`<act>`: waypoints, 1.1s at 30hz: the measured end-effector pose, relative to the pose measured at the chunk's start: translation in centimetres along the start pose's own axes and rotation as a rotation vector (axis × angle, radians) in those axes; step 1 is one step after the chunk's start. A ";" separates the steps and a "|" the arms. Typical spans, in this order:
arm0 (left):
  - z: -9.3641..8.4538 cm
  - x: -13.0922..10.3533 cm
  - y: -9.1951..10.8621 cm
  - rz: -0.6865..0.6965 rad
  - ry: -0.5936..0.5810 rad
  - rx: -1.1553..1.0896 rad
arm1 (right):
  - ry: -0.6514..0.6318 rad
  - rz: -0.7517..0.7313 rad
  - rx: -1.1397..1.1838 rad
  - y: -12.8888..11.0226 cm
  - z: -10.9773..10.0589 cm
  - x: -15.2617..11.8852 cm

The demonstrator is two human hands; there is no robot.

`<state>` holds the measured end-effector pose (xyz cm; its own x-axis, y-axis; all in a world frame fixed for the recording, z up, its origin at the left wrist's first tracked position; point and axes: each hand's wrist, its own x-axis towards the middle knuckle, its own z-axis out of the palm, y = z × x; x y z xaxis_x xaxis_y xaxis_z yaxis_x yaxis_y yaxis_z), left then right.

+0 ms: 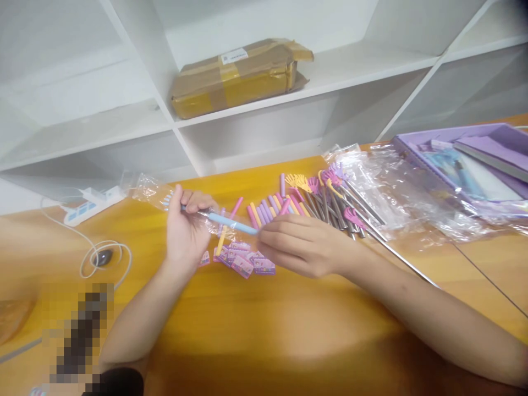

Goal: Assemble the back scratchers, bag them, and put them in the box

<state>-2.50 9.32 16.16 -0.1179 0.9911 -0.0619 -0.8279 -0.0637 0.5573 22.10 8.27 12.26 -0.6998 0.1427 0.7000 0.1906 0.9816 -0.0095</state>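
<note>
Between my hands is a back scratcher (231, 221) with a light blue handle, in a clear plastic sleeve (150, 191). My left hand (187, 228) is closed round its metal rod, close to the blue claw head. My right hand (303, 245) grips the handle's lower end, hiding its tip. Just beneath lie printed cards (243, 264) in pink and purple. Behind my right hand are several coloured handle tubes (264, 212) in pink, yellow and purple. Beside them, a pile of metal rods (330, 212) with claw-shaped heads (299, 181) rests on the table.
Loose clear bags (383, 181) lie at the right, against a purple tray (429, 170). A white power strip (93, 204), a cable and a dark mouse (103, 257) sit at the left. White shelving (247, 107) stands behind the table, holding a taped cardboard box (239, 77).
</note>
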 end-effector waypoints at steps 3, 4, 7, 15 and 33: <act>0.0 0.1 0.3 0.007 0.005 -0.005 | -0.024 0.055 0.025 0.1 -0.3 0.2; 0.0 0.1 0.3 -0.002 0.000 -0.018 | -0.029 0.073 0.040 0.1 -0.3 0.3; 0.1 0.0 0.3 -0.027 -0.014 -0.054 | -0.038 0.067 0.020 -0.1 -0.1 0.2; 0.7 -2.3 -2.0 -0.137 -0.030 -0.058 | 0.181 -0.098 -0.261 -0.4 1.6 -0.6; 0.1 -2.0 -1.8 -0.244 0.034 0.042 | 0.084 0.033 0.068 2.7 3.5 -2.0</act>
<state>-0.69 7.48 15.36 0.0637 0.9719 -0.2265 -0.8109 0.1827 0.5560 21.60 11.04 8.32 -0.6328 0.1670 0.7561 0.1633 0.9833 -0.0805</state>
